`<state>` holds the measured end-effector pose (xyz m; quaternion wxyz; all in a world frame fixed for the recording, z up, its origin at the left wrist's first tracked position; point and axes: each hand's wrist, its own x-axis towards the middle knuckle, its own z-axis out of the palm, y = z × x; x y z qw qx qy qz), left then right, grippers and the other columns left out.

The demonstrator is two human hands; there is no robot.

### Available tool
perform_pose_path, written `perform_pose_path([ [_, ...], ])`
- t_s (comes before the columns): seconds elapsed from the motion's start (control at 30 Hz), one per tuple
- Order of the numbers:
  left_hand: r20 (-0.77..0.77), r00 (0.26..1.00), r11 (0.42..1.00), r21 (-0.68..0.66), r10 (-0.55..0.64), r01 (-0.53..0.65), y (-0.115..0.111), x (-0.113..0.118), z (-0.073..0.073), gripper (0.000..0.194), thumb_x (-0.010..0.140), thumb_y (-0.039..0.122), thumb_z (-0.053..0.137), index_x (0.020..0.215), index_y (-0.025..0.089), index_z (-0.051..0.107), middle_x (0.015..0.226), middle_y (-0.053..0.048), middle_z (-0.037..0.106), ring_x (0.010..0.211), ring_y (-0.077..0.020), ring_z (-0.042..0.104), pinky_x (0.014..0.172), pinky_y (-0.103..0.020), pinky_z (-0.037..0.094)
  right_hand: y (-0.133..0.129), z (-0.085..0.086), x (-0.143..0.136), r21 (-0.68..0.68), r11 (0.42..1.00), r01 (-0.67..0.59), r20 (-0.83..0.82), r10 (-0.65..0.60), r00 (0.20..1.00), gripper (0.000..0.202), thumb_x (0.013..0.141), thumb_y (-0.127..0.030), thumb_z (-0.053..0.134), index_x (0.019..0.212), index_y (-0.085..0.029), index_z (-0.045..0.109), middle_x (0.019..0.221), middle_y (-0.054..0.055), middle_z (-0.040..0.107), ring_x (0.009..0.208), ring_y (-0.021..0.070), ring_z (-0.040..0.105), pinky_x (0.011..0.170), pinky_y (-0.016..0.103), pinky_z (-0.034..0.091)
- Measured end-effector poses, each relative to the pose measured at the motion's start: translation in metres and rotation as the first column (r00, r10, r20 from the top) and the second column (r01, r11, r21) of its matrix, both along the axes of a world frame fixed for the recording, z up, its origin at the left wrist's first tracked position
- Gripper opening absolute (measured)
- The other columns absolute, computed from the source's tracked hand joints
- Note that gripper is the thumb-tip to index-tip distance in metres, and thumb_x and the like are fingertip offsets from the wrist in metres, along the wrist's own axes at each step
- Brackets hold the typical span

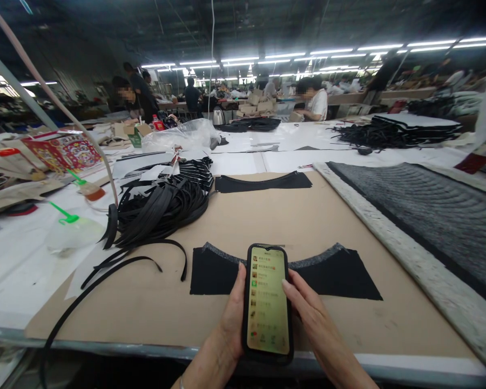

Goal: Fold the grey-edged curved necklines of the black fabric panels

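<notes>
A smartphone [267, 308] in a black case is held upright between my two hands, its lit screen showing a list with small icons. My left hand [234, 310] is closed around its left edge. On the right edge, the fingers of my right hand [308, 297] grip the case, with the thumb near the screen. Behind the phone lies a curved black fabric piece [340, 278] with a grey speckled strip along its upper edge; the phone hides its middle. Farther back rests a second black fabric piece [263, 182], also curved along the top.
Brown board [146, 319] covers the near table. A bundle of black strips [162, 210] lies left, beside green-tipped squeeze bottles [75, 232]. Stacked grey-black sheets [429, 210] lie right on a speckled board. Across the table, a person in white [318, 102] sits among other workers.
</notes>
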<state>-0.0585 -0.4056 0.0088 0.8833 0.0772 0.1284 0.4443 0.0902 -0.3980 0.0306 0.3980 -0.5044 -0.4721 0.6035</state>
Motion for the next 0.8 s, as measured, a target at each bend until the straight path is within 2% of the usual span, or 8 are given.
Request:
perform_pose_path([
  [0.13, 0.003, 1.0, 0.998, 0.049, -0.031, 0.031, 0.0007, 0.0005, -0.0002, 0.082, 0.093, 0.071, 0.024, 0.127, 0.001, 0.051, 0.117, -0.022, 0.056, 0.112, -0.0327, 0.054, 0.101, -0.039, 0.037, 0.0002, -0.0006, -0.0008, -0.019, 0.995, -0.093, -0.093, 0.091, 0.991, 0.07, 0.077, -0.054, 0.066, 0.131, -0.017, 0.042, 0.105, 0.009, 0.062, 0.097, 0.0243, 0.061, 0.084, 0.034, 0.05],
  [0.37, -0.003, 1.0, 0.996, 0.088, -0.03, 0.03, -0.0008, 0.002, 0.001, 0.085, 0.093, 0.071, 0.022, 0.128, -0.001, 0.048, 0.12, -0.023, 0.054, 0.116, -0.0323, 0.051, 0.103, -0.037, 0.035, 0.0019, -0.0007, -0.0005, -0.034, 0.995, -0.092, -0.093, 0.089, 0.992, 0.074, 0.072, -0.049, 0.072, 0.129, -0.017, 0.04, 0.105, 0.008, 0.062, 0.093, 0.0229, 0.063, 0.082, 0.034, 0.051],
  [0.57, -0.002, 1.0, 0.997, 0.079, -0.022, 0.023, 0.0001, 0.0014, 0.0017, 0.083, 0.093, 0.07, 0.021, 0.128, 0.001, 0.05, 0.121, -0.022, 0.054, 0.114, -0.033, 0.052, 0.103, -0.039, 0.035, 0.0014, 0.0016, -0.0015, -0.027, 0.994, -0.101, -0.152, 0.096, 0.984, 0.066, 0.078, -0.047, 0.068, 0.129, -0.016, 0.041, 0.104, 0.008, 0.064, 0.091, 0.022, 0.062, 0.084, 0.035, 0.05],
  [0.67, -0.001, 1.0, 0.998, 0.059, -0.031, 0.031, -0.0004, 0.0, 0.0003, 0.081, 0.093, 0.071, 0.026, 0.127, 0.003, 0.052, 0.119, -0.022, 0.055, 0.112, -0.0341, 0.053, 0.103, -0.042, 0.036, 0.0011, 0.0038, -0.0013, 0.007, 0.997, -0.075, -0.109, 0.076, 0.991, 0.057, 0.085, -0.047, 0.061, 0.129, -0.016, 0.044, 0.103, 0.007, 0.064, 0.095, 0.0229, 0.06, 0.087, 0.035, 0.047],
  [0.8, -0.002, 1.0, 0.999, 0.033, -0.025, 0.025, -0.0001, -0.0005, -0.0028, 0.077, 0.092, 0.07, 0.03, 0.127, 0.005, 0.053, 0.118, -0.021, 0.057, 0.111, -0.0339, 0.054, 0.103, -0.043, 0.036, 0.0008, 0.0065, -0.0008, 0.013, 0.998, -0.057, -0.061, 0.058, 0.996, 0.056, 0.088, -0.05, 0.056, 0.131, -0.016, 0.046, 0.101, 0.006, 0.065, 0.097, 0.0227, 0.059, 0.084, 0.031, 0.047],
])
